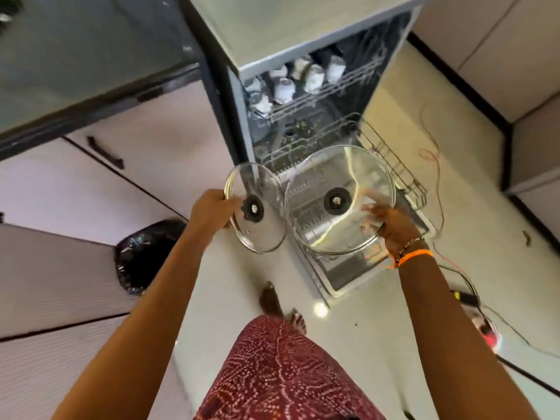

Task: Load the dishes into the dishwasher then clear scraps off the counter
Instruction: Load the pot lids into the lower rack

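We see two glass lids held up over the open dishwasher (306, 95) in the middle of the frame. Our left hand (212, 212) grips the small lid (266, 225) by its left rim, fingers curled round the edge, so the lid stands just right of the hand with its black knob (253, 209) close beside the fingers. Our right hand (391, 225) holds the big lid (339, 174) at its lower right rim, fingers spread against the glass and thumb on the edge; the lid lies up and left of that hand, its knob (337, 200) near the centre. The two lids sit side by side, their rims close or just overlapping; we cannot tell which. Under the big lid the lower rack (394, 165) is pulled out over the open door. Above it, in the upper centre, the top rack (339, 86) holds upturned glasses (313, 78). At lower left of the lids a black bin bag (142, 256) sits on the floor. An orange band (415, 256) circles our right wrist.
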Demonstrator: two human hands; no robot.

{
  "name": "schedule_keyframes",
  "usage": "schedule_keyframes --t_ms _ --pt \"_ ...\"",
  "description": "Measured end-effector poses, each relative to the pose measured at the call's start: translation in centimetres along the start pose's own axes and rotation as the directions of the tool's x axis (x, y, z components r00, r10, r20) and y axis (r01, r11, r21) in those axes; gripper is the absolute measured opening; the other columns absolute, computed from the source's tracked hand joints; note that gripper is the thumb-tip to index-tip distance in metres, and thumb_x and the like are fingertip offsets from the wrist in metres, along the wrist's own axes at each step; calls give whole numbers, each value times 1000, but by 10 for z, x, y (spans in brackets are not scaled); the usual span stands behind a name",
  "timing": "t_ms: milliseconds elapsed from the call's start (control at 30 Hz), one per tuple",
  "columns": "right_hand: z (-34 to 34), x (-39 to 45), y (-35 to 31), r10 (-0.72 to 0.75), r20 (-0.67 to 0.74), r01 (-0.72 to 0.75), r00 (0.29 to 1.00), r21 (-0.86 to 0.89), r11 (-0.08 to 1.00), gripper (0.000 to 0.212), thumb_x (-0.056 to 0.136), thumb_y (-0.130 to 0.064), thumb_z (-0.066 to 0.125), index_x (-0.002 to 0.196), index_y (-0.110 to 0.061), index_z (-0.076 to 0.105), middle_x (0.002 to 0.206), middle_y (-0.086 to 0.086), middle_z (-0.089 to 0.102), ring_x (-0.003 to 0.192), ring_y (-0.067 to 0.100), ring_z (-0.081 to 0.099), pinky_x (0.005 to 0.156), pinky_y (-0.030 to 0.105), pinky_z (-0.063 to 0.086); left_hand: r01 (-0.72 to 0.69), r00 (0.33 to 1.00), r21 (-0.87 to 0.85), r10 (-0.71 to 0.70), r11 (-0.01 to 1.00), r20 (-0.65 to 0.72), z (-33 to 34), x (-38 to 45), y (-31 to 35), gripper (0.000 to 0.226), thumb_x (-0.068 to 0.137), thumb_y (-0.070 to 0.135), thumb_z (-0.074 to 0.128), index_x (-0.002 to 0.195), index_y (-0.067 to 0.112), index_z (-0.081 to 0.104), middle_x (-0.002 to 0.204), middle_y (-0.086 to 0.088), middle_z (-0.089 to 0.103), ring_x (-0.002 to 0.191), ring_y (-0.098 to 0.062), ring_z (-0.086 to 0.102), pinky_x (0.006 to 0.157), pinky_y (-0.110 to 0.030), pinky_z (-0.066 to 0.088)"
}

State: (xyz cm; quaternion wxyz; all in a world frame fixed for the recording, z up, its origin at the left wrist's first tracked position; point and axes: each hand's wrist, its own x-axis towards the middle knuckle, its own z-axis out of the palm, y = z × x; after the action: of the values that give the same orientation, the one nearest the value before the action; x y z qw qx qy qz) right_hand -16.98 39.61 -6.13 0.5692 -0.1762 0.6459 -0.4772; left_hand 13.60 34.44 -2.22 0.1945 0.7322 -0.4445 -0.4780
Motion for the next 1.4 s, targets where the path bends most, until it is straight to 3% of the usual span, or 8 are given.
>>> schedule_keyframes --t_ms 167,367,567,800,900,1067,1300,1400 --pt "-18 32 12 -9 -282 -41 959 -169 985 31 83 11 42 101 -6 60 46 -4 53 29 3 37 34 14 30 12 993 150 -29 989 110 55 33 14 5 73 11 65 70 7 66 65 -13 64 58 -25 60 65 -35 55" --pt "-30 80 70 -158 -470 -104 868 -485 868 24 87 -16 57 104 -3 67 94 17 66 79 28 56 74 40 47 87 976 175 -119 981 181 108 64 0 11 74 7 65 84 7 69 70 -11 62 55 -18 53 51 -24 45" --pt "-42 139 116 -300 -353 -35 886 -697 716 30 85 6 51 113 5 61 105 26 66 96 34 61 81 32 44 209 976 62 -212 976 42 172 104 -45 10 77 9 66 68 14 62 59 -3 58 50 -13 53 48 -23 44" --pt "-63 183 159 -546 -66 320 835 -749 581 53 73 10 41 122 1 57 116 21 64 108 27 61 96 29 47 297 938 -233 -328 926 -107 236 130 -76 16 81 9 62 67 15 59 51 3 63 32 -2 50 38 -13 42" --pt "-68 197 173 -588 -10 402 809 -720 566 56 70 17 39 122 6 55 118 23 62 112 21 54 99 9 35 296 931 -324 -347 899 -111 258 136 -82 14 82 10 62 69 14 60 49 4 64 33 -3 50 39 -12 41" --pt "-66 222 197 -526 -10 381 850 -678 629 60 71 25 40 126 4 52 125 20 58 120 30 54 99 4 31 301 926 -359 -361 883 -109 277 145 -93 7 85 13 60 78 13 62 74 -5 68 36 -3 53 40 -14 42" --pt "-59 243 211 -365 110 335 925 -689 642 75 72 25 36 140 -5 34 141 14 45 131 26 43 109 31 34 332 902 -416 -414 847 -123 277 128 -110 15 80 6 56 73 17 65 56 4 67 43 -6 53 42 -12 43" --pt "-69 254 207 -241 66 214 968 -719 661 79 76 24 37 144 -14 28 139 12 47 124 26 49 100 18 37 357 884 -437 -450 826 -128 276 121 -115 16 80 6 56 74 18 65 54 6 67 41 -4 52 41 -13 44"
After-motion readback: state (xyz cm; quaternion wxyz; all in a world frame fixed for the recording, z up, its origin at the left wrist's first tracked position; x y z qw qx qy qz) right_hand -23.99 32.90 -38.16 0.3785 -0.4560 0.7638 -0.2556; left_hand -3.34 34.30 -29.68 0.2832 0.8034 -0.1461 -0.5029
